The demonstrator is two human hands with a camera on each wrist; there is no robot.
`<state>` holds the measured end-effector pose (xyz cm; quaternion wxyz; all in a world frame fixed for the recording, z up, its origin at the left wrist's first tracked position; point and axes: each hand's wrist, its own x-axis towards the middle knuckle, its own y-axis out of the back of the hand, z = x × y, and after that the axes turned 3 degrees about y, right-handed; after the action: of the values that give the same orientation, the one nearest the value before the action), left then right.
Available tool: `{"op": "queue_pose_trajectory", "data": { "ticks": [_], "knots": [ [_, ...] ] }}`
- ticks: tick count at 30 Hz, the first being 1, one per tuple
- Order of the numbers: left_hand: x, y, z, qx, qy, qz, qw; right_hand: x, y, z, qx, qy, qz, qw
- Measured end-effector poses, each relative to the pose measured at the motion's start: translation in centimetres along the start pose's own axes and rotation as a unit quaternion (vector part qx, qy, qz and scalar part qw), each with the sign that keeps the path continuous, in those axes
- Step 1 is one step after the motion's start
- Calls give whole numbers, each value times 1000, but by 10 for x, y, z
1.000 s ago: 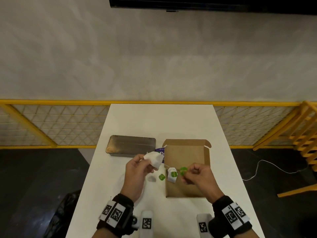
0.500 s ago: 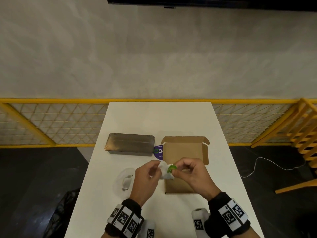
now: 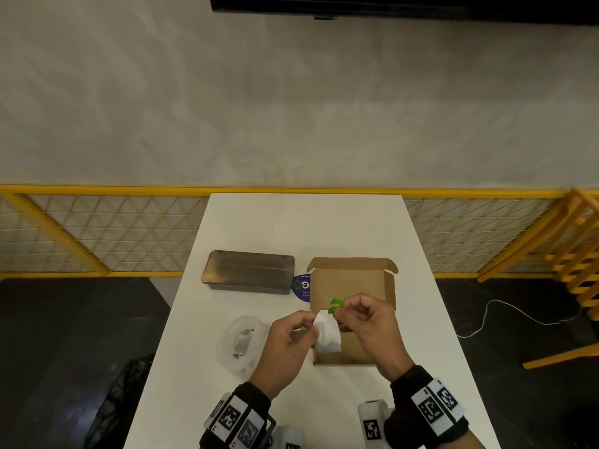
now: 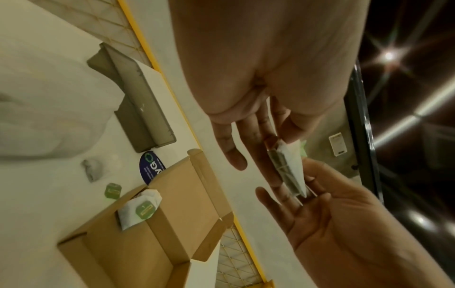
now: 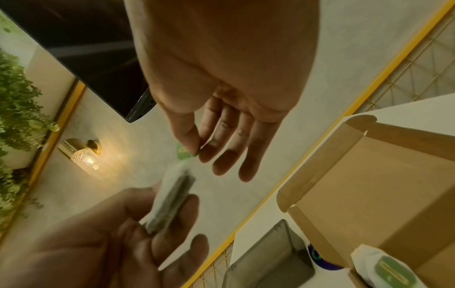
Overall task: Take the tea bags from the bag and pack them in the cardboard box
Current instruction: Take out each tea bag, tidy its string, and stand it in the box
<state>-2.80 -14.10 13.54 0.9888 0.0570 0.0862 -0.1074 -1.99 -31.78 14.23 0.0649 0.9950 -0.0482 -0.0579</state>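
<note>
My left hand (image 3: 309,328) pinches a white tea bag (image 3: 327,333) that hangs above the near left corner of the open cardboard box (image 3: 351,283). My right hand (image 3: 340,311) pinches the tea bag's green tag (image 3: 335,306) between thumb and forefinger, just above the tea bag. The left wrist view shows the tea bag (image 4: 288,169) edge-on between both hands. Another tea bag (image 4: 138,210) with a green tag lies inside the box (image 4: 187,194), against its left wall. The clear plastic bag (image 3: 241,343) lies left of the box with a tea bag inside.
A grey metal tin (image 3: 249,270) lies behind the plastic bag, left of the box. A purple round sticker (image 3: 303,286) sits between the tin and the box. A loose green tag (image 4: 113,191) lies on the white table (image 3: 308,222) beside the box. Yellow railings border the table.
My hands have come together over the box's near left corner. The right hand let go of the tag by the tea bag in the box and now pinches the tag of the tea bag in my left hand.
</note>
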Motion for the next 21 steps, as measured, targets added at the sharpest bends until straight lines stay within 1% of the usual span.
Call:
{"op": "queue_pose_trajectory", "data": {
  "ticks": [2,4,6,9,12,16,17,18,21],
  "knots": [
    [-1,1,3,-35,18,-2,999,-1,-1,-1,-10,8,-4,1000],
    [-2,1,6,-105,46,-7,993,-3,-3,-5,-5,12,-14,1000],
    [-3,2,11,-177,71,-18,981,-5,-4,-10,29,5,-13,999],
    [-1,3,13,-243,91,-28,965,-9,-3,-19,96,-4,-14,995],
    [0,4,14,-319,120,-32,939,-12,-3,-27,140,-19,-33,989],
    [-1,2,16,-389,153,-50,907,-14,-9,-32,148,-32,-57,987],
    [-2,1,16,-387,156,-60,907,-15,-11,-34,151,-27,-54,987],
    [-3,0,17,-370,153,-68,914,-16,-12,-35,157,-22,-48,986],
    [-6,-1,16,-250,121,-61,959,-17,-11,-41,145,6,-30,989]
  ]
}}
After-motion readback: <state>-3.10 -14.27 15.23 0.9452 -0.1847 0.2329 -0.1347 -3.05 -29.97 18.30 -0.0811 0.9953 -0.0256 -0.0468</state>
